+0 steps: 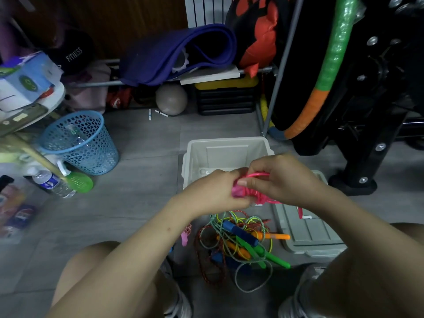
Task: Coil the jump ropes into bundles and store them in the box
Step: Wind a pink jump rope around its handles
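A pink jump rope (252, 192) is bunched into a small bundle between both hands, just above the near rim of the grey box (226, 148). My left hand (215, 193) grips the bundle and its pink handle. My right hand (280, 180) pinches a loop of the same rope. On the floor below lies a tangled pile of jump ropes (243, 242) with blue, green and orange handles. The inside of the box looks bare where I can see it.
The box's grey lid (309, 235) lies flat at the right. A blue mesh bin (80, 143) and bottles stand at the left. A rack with a purple mat, a ball and a black stand with a hoop crowd the back. My knees frame the pile.
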